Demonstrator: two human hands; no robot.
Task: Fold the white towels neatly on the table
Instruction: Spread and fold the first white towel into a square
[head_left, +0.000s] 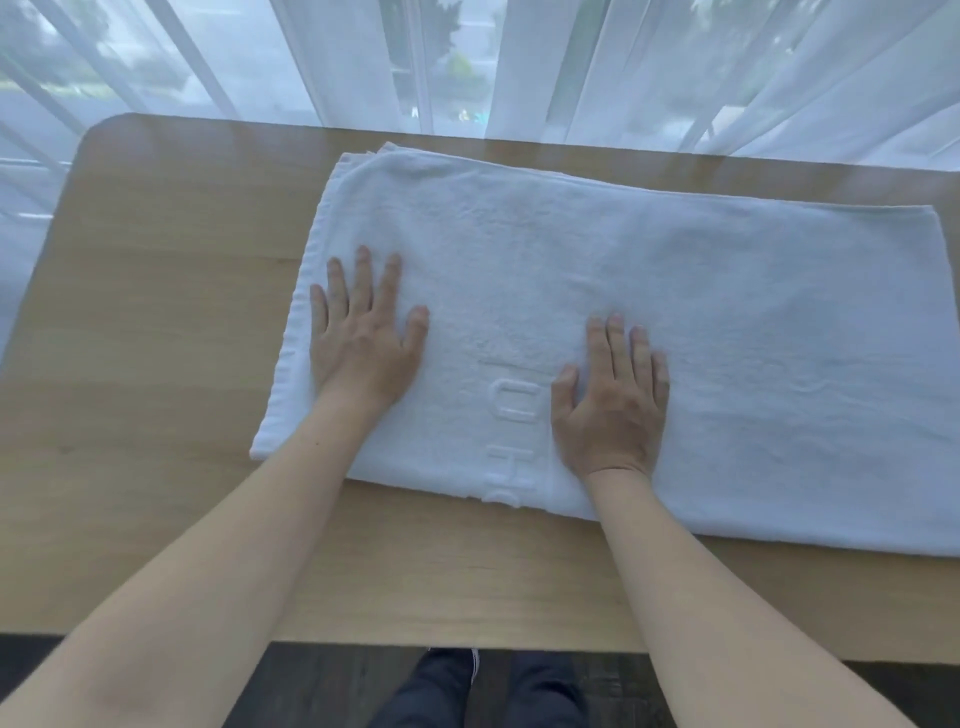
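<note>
The white towel (649, 322) lay folded on the wooden table (156, 415), reaching toward 3 o'clock. The left hand (361, 343) pressed flat at its 9 o'clock end with fingers spread, and the right hand (613, 400) pressed flat near 6 o'clock with fingers together.

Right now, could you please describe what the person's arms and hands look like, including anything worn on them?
Both forearms are bare, with no sleeves showing. The left hand and right hand wear no gloves, and no rings, watch or bracelets can be seen. The fingernails look short and unpainted. No markings show on either arm.
</note>
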